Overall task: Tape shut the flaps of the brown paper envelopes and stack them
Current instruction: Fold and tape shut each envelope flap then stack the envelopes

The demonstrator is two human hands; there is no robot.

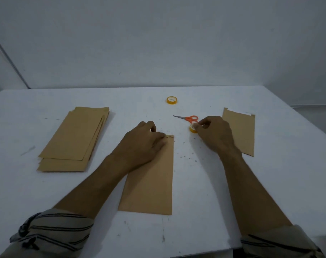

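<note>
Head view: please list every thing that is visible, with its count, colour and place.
table: 1, white, under everything.
stack: 1, brown envelopes, left.
middle envelope: 1, brown, centre.
right envelope: 1, brown, right, white strip at far end.
scissors: 1, orange handles, right of centre.
far tape: 1, yellow, behind scissors.
near tape: 1, yellow, in front of scissors.
left hand: 1, presses middle envelope's far end.
right hand: 1, pinches near tape.
</note>
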